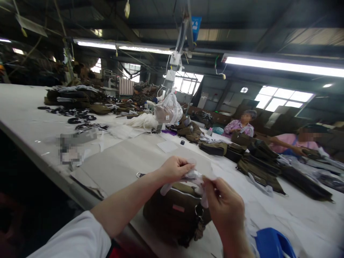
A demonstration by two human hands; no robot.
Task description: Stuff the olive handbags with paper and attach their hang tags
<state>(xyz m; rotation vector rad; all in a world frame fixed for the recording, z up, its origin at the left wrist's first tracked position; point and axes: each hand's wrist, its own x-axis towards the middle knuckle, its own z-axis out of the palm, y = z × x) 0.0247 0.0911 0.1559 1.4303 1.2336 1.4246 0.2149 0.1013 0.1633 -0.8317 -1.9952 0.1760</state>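
White wrapping strip (194,175), long axis left-right over olive bag (172,209), pinched between left hand (174,169) and right hand (225,200) fingertips.

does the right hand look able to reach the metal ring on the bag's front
Probably yes: the metal ring shows uncovered near the right hand, though that hand likely must release the white wrapping first.

Dark olive-brown bag (162,209), pink label (178,208), whitish wrap (194,174).
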